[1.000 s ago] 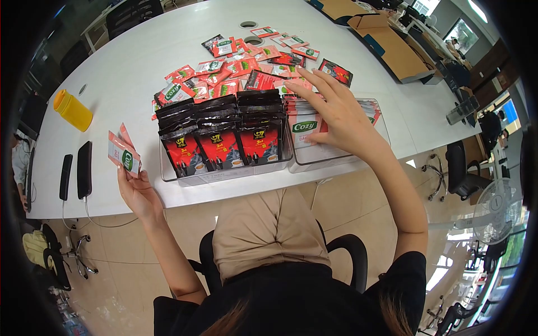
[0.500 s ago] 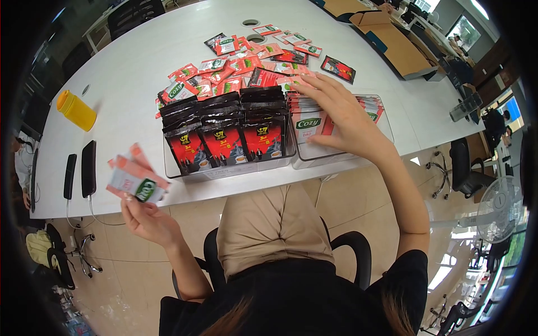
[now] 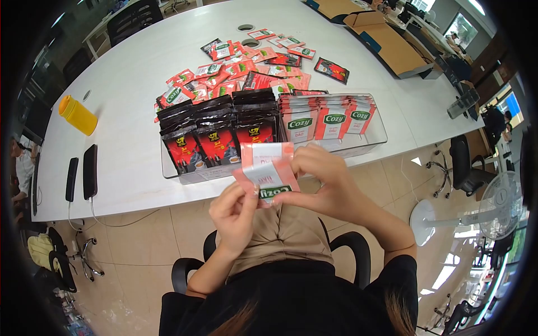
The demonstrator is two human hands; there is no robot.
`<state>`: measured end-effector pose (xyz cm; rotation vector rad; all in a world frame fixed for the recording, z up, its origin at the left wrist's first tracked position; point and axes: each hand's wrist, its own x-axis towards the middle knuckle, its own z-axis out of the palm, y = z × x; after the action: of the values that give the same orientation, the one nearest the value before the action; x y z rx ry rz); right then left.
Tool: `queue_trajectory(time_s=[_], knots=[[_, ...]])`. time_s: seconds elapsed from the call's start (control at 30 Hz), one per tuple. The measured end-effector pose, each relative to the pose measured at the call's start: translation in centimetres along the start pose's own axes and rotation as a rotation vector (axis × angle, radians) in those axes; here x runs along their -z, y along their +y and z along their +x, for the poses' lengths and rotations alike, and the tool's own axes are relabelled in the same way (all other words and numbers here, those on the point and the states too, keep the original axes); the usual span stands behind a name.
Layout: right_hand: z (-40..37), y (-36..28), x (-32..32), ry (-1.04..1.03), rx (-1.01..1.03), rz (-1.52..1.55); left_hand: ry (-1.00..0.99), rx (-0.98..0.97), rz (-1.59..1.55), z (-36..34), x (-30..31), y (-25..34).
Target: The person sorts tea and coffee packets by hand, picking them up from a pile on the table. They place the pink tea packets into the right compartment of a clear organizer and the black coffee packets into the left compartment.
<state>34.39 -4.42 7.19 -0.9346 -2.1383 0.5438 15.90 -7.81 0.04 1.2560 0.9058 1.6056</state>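
Observation:
Two or so pink-and-white Cozy tea sachets (image 3: 268, 171) are held up in front of me, overlapping, with the lettering upside down. My left hand (image 3: 232, 215) pinches their lower left corner. On their right side, my right hand (image 3: 322, 182) grips them between thumb and fingers. Just beyond stands a clear plastic bin (image 3: 210, 176) with rows of black-and-red G7 coffee sachets (image 3: 217, 143). Joined on its right, another clear bin (image 3: 367, 142) holds upright Cozy sachets (image 3: 334, 120) in three columns.
Behind the bins lies a loose pile of mixed sachets (image 3: 238, 70). A yellow bottle (image 3: 77, 115) and two phones on cables, one a black phone (image 3: 89, 171), are at the left. An open cardboard box (image 3: 386, 45) and a clear cup (image 3: 463, 105) are at the right.
My left hand has brought the sachets from the left to the middle. My right hand has left the Cozy bin and now grips them too.

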Motion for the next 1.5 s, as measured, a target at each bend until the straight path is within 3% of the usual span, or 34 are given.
queue_trajectory(time_s=[0.2, 0.3, 0.4, 0.5, 0.6, 0.7, 0.87, 0.97, 1.1, 1.27, 1.5], knots=[[-1.4, 0.8, 1.0, 0.216, -0.123, 0.174, -0.042, -0.107, 0.122, -0.4, 0.7, -1.0], [-2.6, 2.4, 3.9, 0.310, -0.249, -0.023, -0.034, -0.118, 0.181, -0.3, 1.6, -1.6], [-1.6, 2.8, 6.4, 0.347, -0.228, -0.366, -0.004, -0.134, 0.175, -0.3, 1.7, -1.9], [-1.5, 3.3, 8.2, 0.170, -0.327, -0.497, 0.012, -0.106, 0.140, -0.5, 1.6, -2.3], [-1.5, 4.4, 8.6, 0.122, -0.336, -0.480, 0.013, -0.050, 0.124, -0.6, 1.3, -2.2], [-1.3, 5.1, 8.4, 0.057, -0.327, -0.497, 0.013, -0.050, 0.152, -0.3, 1.1, -2.1], [-0.6, 6.0, 7.0, 0.032, -0.134, -0.632, 0.007, -0.088, 0.145, 0.1, 0.3, -1.0], [0.0, 6.5, 6.6, 0.026, -0.027, -0.722, -0.019, 0.007, 0.170, -0.4, 0.3, -0.3], [0.7, 7.3, 6.3, 0.063, 0.080, -0.816, -0.151, -0.083, 0.355, -0.3, 1.5, -0.8], [1.3, 7.1, 6.4, 0.056, 0.021, -0.785, -0.191, -0.207, 0.363, -0.2, 1.7, -1.6], [1.4, 7.2, 6.5, 0.040, 0.005, -0.779, -0.151, -0.080, 0.147, -0.1, -0.2, -0.8]])
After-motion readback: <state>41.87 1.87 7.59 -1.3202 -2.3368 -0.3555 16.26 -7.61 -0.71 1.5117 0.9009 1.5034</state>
